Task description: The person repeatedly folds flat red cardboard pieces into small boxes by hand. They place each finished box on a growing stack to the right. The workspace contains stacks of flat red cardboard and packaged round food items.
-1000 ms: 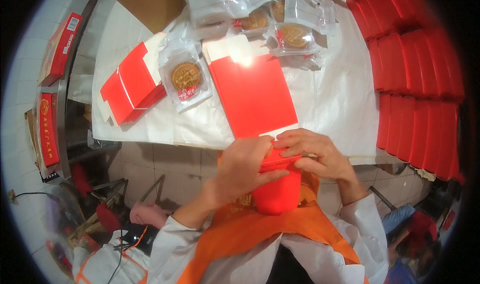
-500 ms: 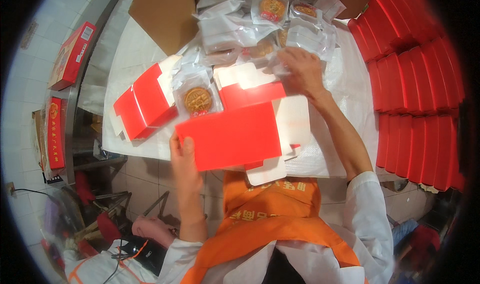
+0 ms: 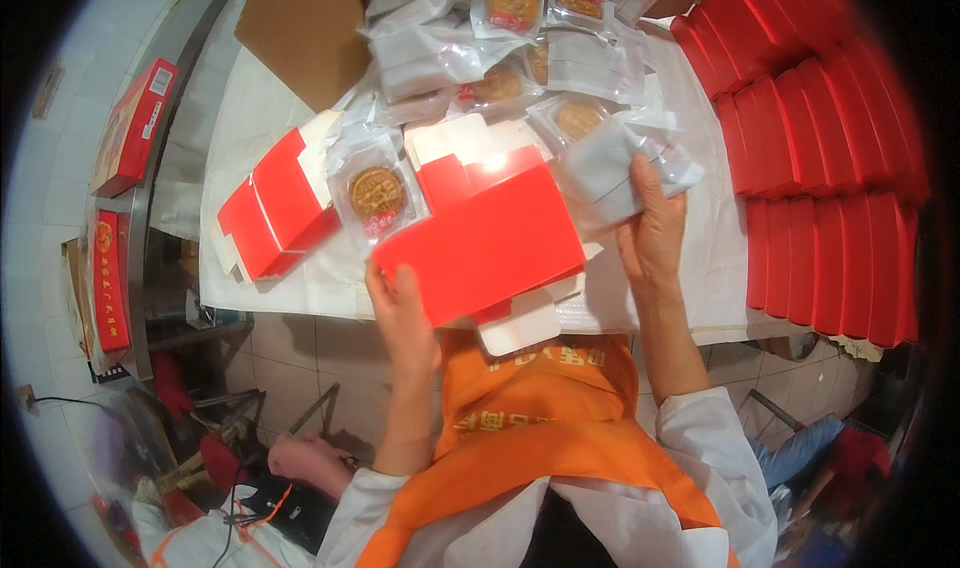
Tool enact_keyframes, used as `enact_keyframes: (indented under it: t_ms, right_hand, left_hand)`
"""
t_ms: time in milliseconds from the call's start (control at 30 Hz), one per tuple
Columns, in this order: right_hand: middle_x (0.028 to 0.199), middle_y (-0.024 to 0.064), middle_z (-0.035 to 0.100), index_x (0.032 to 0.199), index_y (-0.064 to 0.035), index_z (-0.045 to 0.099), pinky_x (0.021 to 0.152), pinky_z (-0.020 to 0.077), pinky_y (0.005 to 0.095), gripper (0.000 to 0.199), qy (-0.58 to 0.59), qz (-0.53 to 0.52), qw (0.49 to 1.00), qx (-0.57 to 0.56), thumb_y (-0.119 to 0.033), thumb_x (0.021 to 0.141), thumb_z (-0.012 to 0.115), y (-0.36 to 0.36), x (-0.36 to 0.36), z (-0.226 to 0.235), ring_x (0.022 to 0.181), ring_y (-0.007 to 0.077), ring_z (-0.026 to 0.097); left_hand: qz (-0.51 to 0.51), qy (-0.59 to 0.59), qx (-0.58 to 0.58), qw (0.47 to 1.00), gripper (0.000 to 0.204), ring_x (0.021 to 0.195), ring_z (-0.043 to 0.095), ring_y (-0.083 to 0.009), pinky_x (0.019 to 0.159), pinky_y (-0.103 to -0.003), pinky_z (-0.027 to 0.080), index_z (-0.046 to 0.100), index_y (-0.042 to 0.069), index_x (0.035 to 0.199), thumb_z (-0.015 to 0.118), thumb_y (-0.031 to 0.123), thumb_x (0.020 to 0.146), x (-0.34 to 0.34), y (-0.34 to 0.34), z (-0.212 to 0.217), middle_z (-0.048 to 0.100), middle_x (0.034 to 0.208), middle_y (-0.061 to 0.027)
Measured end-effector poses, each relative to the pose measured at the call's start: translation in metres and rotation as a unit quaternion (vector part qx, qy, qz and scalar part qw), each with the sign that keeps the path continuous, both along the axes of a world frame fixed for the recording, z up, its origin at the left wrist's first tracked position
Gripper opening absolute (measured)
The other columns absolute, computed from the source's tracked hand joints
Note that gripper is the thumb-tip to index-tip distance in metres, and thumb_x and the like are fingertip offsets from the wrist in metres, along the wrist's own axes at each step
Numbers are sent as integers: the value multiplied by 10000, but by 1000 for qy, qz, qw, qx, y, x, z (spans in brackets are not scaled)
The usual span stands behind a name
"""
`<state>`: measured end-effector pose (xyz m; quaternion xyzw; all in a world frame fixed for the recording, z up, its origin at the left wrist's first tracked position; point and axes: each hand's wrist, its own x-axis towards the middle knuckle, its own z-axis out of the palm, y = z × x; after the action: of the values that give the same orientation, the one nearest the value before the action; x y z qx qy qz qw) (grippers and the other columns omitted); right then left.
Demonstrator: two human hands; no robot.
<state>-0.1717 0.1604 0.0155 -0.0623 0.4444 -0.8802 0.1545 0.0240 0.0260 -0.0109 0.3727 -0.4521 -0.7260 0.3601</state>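
Observation:
My left hand (image 3: 404,308) grips the left end of a red cardboard box (image 3: 490,243), whose white flaps stick out at its lower right. Between the thumb and fingers of my right hand (image 3: 655,218) is a wrapped mooncake (image 3: 610,173) in a clear and white plastic packet, just right of the box. Another wrapped mooncake (image 3: 377,192) lies on the table beyond my left hand. Behind the held box, another red box (image 3: 455,180) with white flaps lies partly hidden.
A pile of wrapped mooncakes (image 3: 425,63) fills the far side beside a brown carton flap (image 3: 300,33). Red boxes (image 3: 275,208) lie at the left on the white sheet (image 3: 225,163). Rows of red boxes (image 3: 830,258) stand at the right. Other people's clothing shows at both lower corners.
My right hand has come back from the pile toward me, bringing a wrapped mooncake beside the box. My left hand has shifted slightly right and tilted the box.

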Motion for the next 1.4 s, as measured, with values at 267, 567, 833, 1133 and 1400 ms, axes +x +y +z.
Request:
enact_keyframes:
  t_ms: [267, 567, 833, 1133, 1400]
  right_hand:
    - [1139, 73, 499, 1248, 8, 323, 891, 378, 279, 392, 55, 111, 974, 192, -110, 896, 450, 24, 30, -1, 1047, 136, 469]
    - [1078, 79, 553, 1062, 11, 550, 836, 401, 268, 239, 251, 132, 883, 373, -40, 832, 503, 53, 44, 1, 976, 154, 518]
    - [1134, 128, 543, 1148, 6, 495, 863, 409, 293, 404, 348, 118, 874, 319, -36, 770, 630, 42, 63, 9, 1050, 204, 515]
    - [983, 102, 622, 1088, 4, 555, 727, 486, 250, 323, 350, 208, 872, 272, -40, 777, 630, 77, 39, 15, 864, 147, 599]
    - [1045, 150, 587, 914, -11, 578, 802, 456, 289, 161, 182, 411, 869, 204, -39, 761, 617, 90, 72, -13, 902, 202, 591]
  left_hand:
    - [20, -11, 2, 1000, 472, 1045, 473, -155, 856, -286, 429, 267, 20, 1309, 465, 187, 915, 6, 2, -5, 428, 1205, -95]
    - [36, 17, 18, 999, 434, 996, 501, -152, 834, -287, 441, 298, 20, 1283, 447, 218, 927, 5, 2, -3, 471, 1136, -83]
    - [-13, 42, 7, 999, 408, 1080, 456, -167, 906, -315, 397, 298, 21, 1284, 414, 190, 930, -4, 24, -7, 435, 1205, -96]
    - [-121, 40, -145, 981, 616, 1147, 408, -286, 967, -365, 324, 274, 3, 1325, 573, 143, 805, 31, 82, -14, 368, 1284, -153]
    - [-372, -37, -216, 902, 469, 1039, 483, -241, 819, -281, 403, 467, 4, 1183, 647, 175, 785, 27, 62, -7, 424, 1215, -175]
